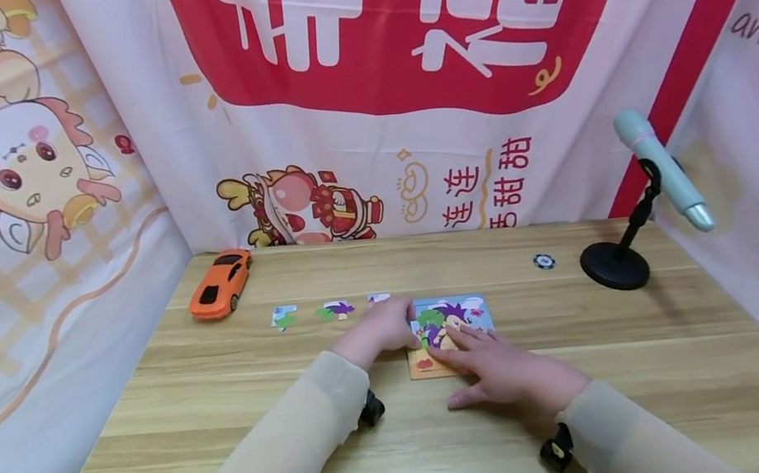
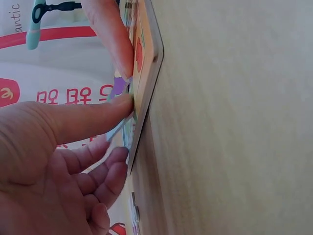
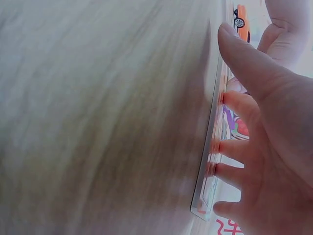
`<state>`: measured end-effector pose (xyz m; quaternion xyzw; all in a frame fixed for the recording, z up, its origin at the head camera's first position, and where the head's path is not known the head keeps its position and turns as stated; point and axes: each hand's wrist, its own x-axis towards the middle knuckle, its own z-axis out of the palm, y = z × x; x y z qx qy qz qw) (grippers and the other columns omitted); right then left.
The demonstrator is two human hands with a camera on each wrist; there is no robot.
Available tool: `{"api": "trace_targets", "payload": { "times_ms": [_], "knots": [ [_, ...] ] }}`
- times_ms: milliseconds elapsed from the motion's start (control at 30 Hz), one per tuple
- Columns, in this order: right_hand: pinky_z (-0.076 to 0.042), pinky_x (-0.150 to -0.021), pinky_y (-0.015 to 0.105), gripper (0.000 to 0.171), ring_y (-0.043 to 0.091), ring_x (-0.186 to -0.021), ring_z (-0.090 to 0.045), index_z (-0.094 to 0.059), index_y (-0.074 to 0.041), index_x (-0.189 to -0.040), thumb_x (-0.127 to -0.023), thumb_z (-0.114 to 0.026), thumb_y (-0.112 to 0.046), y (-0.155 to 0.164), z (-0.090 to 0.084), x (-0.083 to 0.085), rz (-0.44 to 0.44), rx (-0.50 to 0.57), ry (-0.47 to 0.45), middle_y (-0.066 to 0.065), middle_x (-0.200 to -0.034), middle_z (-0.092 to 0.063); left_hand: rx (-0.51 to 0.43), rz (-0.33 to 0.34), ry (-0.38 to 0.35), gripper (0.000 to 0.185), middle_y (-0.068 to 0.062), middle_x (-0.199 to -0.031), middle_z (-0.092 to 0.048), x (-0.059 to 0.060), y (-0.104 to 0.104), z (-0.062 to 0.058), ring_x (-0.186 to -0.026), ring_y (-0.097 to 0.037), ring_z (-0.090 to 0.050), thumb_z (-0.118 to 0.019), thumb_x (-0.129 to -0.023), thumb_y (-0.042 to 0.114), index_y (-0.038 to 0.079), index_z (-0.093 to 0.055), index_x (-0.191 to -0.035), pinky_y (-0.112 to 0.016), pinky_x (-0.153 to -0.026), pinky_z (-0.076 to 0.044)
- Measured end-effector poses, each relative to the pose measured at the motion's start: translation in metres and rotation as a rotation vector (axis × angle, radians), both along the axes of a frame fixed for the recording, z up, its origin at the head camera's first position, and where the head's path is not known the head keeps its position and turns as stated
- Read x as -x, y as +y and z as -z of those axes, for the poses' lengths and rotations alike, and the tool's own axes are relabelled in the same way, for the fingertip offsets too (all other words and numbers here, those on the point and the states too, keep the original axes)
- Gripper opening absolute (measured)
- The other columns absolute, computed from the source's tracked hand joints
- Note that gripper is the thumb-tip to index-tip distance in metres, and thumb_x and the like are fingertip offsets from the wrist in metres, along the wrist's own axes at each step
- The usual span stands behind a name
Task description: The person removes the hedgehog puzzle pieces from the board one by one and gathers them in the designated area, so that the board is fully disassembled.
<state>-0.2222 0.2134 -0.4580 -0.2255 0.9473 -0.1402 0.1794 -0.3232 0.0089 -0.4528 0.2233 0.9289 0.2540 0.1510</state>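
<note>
Both my hands are on the puzzle board (image 1: pixel 451 329), table (image 1: pixel 231 429) centre. Left hand (image 1: pixel 383 328) at its 9 o'clock edge, thumb pressing a piece (image 2: pixel 119 88) down onto the board; looks like a pinch, but the wrist view is too close to be sure. Right hand (image 1: pixel 499 367) at 6 o'clock, fingers flat and spread on the board. Loose pieces (image 1: pixel 339 308) lie at 10 o'clock, orange car (image 1: pixel 220 283) beyond them. Mic stand (image 1: pixel 614 264) at 3 o'clock.
</note>
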Motion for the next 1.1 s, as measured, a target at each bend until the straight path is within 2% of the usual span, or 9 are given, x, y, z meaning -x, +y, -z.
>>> {"api": "trace_targets", "payload": {
  "times_ms": [167, 333, 533, 800, 967, 1067, 1100],
  "knots": [
    [-0.004, -0.113, 0.061, 0.082, 0.03, -0.149, -0.001, -0.027, -0.045, -0.153, -0.082, -0.057, -0.073, 0.0005, 0.0001, 0.0001, 0.0, -0.007, -0.001, 0.003, -0.164, -0.01, -0.116, -0.041, -0.062, 0.016, -0.004, -0.087, -0.059, -0.0002, 0.0007, 0.0006, -0.081, -0.022, -0.055, -0.074, -0.087, 0.014, 0.01, -0.06, -0.094, -0.036, -0.072, -0.045],
    [-0.004, -0.113, 0.061, 0.081, 0.03, -0.149, -0.003, -0.028, -0.045, -0.153, -0.082, -0.057, -0.072, 0.0007, -0.0008, -0.0003, -0.002, -0.007, -0.002, 0.004, -0.164, -0.012, -0.212, -0.06, -0.08, 0.01, -0.004, -0.086, -0.06, 0.0015, -0.0002, 0.0035, -0.08, -0.02, -0.056, -0.07, -0.09, 0.011, 0.011, -0.061, -0.087, -0.035, -0.072, -0.047],
    [-0.005, -0.113, 0.061, 0.08, 0.031, -0.149, -0.004, -0.029, -0.044, -0.153, -0.083, -0.059, -0.07, 0.0003, -0.0035, -0.002, -0.001, -0.002, -0.006, 0.005, -0.164, -0.013, -0.25, -0.057, -0.068, 0.008, -0.004, -0.085, -0.06, 0.0037, -0.0012, 0.0067, -0.079, -0.02, -0.056, -0.071, -0.089, 0.009, 0.009, -0.063, -0.087, -0.034, -0.072, -0.047],
    [-0.005, -0.114, 0.061, 0.08, 0.031, -0.149, -0.003, -0.029, -0.044, -0.153, -0.083, -0.058, -0.07, -0.0001, -0.0029, -0.0025, -0.002, -0.006, -0.001, 0.005, -0.164, -0.012, -0.256, -0.068, -0.061, 0.004, -0.003, -0.085, -0.061, 0.0054, -0.0012, 0.0094, -0.079, -0.019, -0.056, -0.069, -0.09, 0.007, 0.005, -0.066, -0.09, -0.033, -0.073, -0.046],
    [-0.006, -0.113, 0.062, 0.08, 0.032, -0.149, -0.004, -0.029, -0.043, -0.153, -0.084, -0.059, -0.069, -0.0013, -0.0043, -0.0025, -0.002, -0.012, 0.003, 0.005, -0.164, -0.011, -0.333, -0.152, -0.072, 0.004, -0.005, -0.086, -0.061, 0.0052, -0.0024, 0.0083, -0.08, -0.02, -0.057, -0.066, -0.092, 0.007, 0.003, -0.066, -0.091, -0.033, -0.072, -0.048],
    [-0.006, -0.113, 0.062, 0.08, 0.033, -0.149, -0.004, -0.03, -0.041, -0.153, -0.085, -0.059, -0.068, -0.0019, -0.0055, -0.003, -0.003, -0.012, 0.005, 0.006, -0.164, -0.011, -0.39, -0.202, -0.085, 0.004, -0.006, -0.088, -0.061, 0.0059, -0.0063, 0.003, -0.08, -0.021, -0.058, -0.066, -0.093, 0.008, 0.004, -0.064, -0.093, -0.033, -0.07, -0.049],
    [-0.006, -0.113, 0.062, 0.08, 0.033, -0.149, -0.004, -0.03, -0.041, -0.153, -0.084, -0.059, -0.068, -0.0018, -0.0058, -0.0034, -0.001, -0.011, 0.002, 0.006, -0.164, -0.01, -0.391, -0.199, -0.085, 0.004, -0.006, -0.088, -0.061, 0.0058, -0.0086, 0.0004, -0.079, -0.021, -0.058, -0.066, -0.093, 0.008, 0.005, -0.064, -0.093, -0.033, -0.07, -0.05]
  ]
}}
